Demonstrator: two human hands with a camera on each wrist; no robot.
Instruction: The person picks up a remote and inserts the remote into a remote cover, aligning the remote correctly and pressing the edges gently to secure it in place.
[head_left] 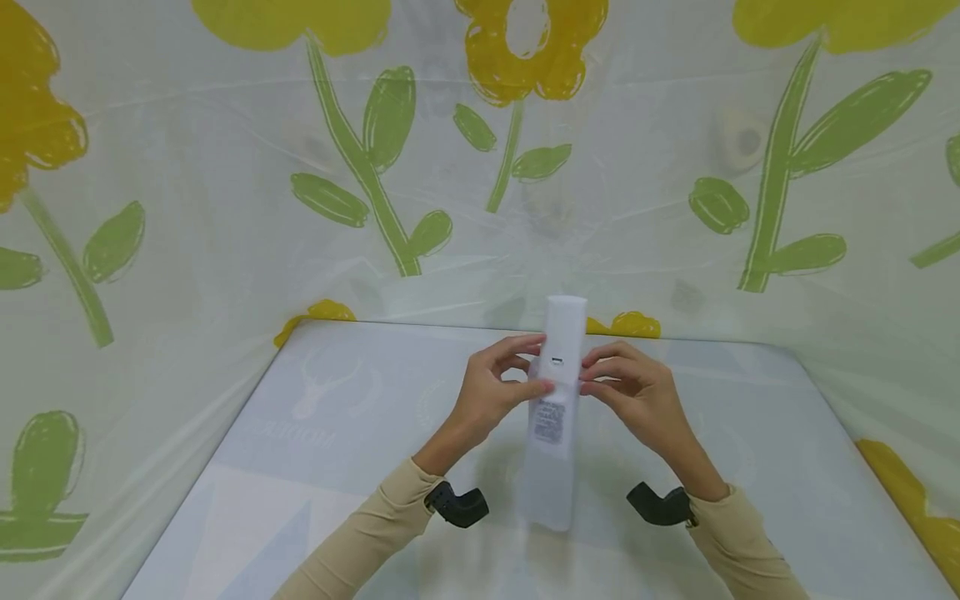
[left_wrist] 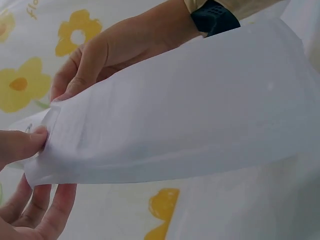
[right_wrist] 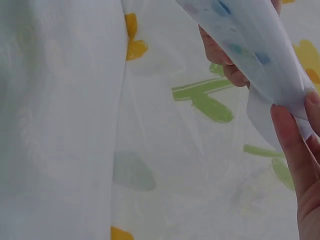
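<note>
A long, narrow white device (head_left: pixel 566 321) with a small dark port stands out of a frosted plastic sleeve (head_left: pixel 551 492). A printed label (head_left: pixel 550 422) shows on the same face, lower down. My left hand (head_left: pixel 495 379) pinches the device and sleeve from the left, thumb on the front face near the sleeve's mouth. From the right, my right hand (head_left: pixel 633 383) pinches the edge with thumb and fingertips. In the left wrist view the sleeve (left_wrist: pixel 190 110) spreads wide, its mouth by the left thumb. Blue and green marks show through the sleeve (right_wrist: pixel 255 50) in the right wrist view.
Under the hands lies a pale table (head_left: pixel 337 517) with faint printed patterns. Behind it and at the sides hangs a white curtain (head_left: pixel 225 250) with yellow flowers and green leaves. Dark bands (head_left: pixel 457 504) sit on both wrists over beige sleeves.
</note>
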